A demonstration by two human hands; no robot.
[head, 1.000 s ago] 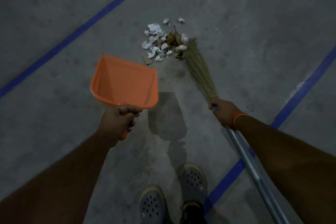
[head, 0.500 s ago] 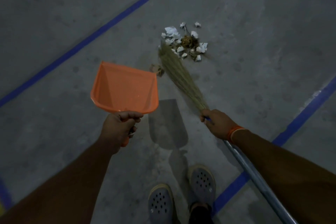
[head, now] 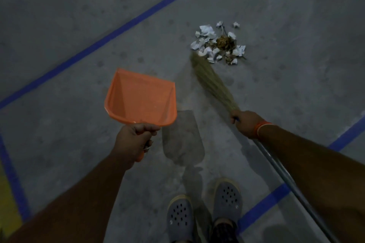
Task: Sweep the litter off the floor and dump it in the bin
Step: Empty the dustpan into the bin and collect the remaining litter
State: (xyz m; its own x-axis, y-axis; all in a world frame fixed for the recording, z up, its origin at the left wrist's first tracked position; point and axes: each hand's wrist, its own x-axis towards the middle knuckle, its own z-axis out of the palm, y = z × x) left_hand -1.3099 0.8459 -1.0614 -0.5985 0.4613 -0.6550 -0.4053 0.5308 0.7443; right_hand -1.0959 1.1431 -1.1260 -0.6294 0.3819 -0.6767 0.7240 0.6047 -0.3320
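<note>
A small heap of litter, white paper scraps and brown dry leaves, lies on the grey concrete floor ahead of me. My right hand grips a straw broom low on its metal handle; the bristle tips touch the left near edge of the heap. My left hand holds an orange dustpan by its handle, raised above the floor and empty, to the left of the broom. No bin is in view.
Blue tape lines cross the floor: one diagonal at the upper left, another at the lower right under the broom handle. A yellow patch is at the left edge. My two grey clogs stand at the bottom.
The broom head swung from the right side of the heap to its left near edge. A stray brown scrap that lay near the dustpan is no longer apart from the heap. The dustpan stayed raised.
</note>
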